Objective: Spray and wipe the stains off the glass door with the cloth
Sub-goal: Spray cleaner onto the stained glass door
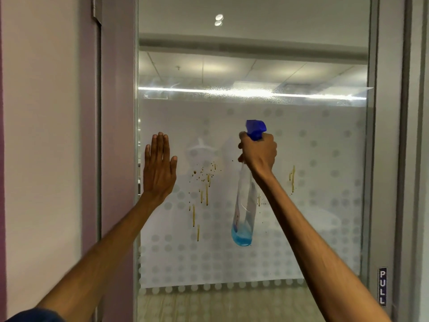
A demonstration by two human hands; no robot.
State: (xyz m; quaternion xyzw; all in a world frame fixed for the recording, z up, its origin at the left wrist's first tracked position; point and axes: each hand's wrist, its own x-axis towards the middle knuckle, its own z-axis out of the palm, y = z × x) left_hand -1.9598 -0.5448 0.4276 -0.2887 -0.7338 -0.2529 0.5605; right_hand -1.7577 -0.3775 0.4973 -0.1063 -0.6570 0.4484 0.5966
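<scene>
head view: right hand (258, 151) clamped on spray bottle (245, 205); left hand (159, 167) flat, empty
aim: nozzle at stains (204, 189), mist evenly
cloth: not visible

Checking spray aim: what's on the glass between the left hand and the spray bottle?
Head view: brown stain drips run down the glass door between the flat left hand and the spray bottle in the right hand.

glass door (301, 147) upright in grey frame (371, 159). lower half frosted with dot pattern. brown-yellow stains (204, 189) dripped down centre-left, smaller streak (293, 177) to the right. fine droplets across the clear band higher up. PULL label (382, 287) on right frame.
</scene>
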